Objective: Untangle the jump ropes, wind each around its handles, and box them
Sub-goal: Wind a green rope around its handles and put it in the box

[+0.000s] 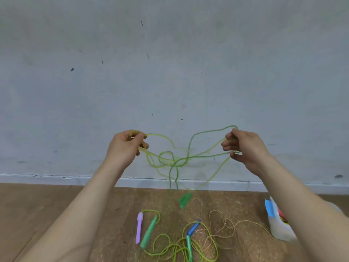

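Your left hand point(126, 146) and right hand point(243, 148) are both raised in front of the scuffed grey wall point(170, 72). Each is clenched around strands of a tangled thin plastic jump rope point(175, 159), pale yellow-green on the left and darker green on the right. The left hand grips a bunch of the yellow-green strands between thumb and curled fingers. The right hand pinches a dark green loop at its fingertips, with more strands passing under its lower fingers. Between the hands the strands sag and cross into a loose knot of several overlapping loops. Two dark green strands drop straight down from the knot towards the wooden floor point(56, 205). A blurred green handle point(185, 199) dangles below them, above the floor's far edge by the wall.

More rope lies on the floor beneath your arms. A lilac plastic handle point(139, 228) lies just beside a long green tapered handle point(150, 233), the two nearly parallel. To their right, a blue handle point(193, 227) and a teal handle point(189, 246) lie end to end within coils of yellow-green rope point(177, 250). A thin copper-pink twisted cord point(224, 222) loops over and beside those coils, trailing right. It runs towards a white container point(279, 229) with blue tape point(270, 208) at its top, partly hidden behind your right forearm.
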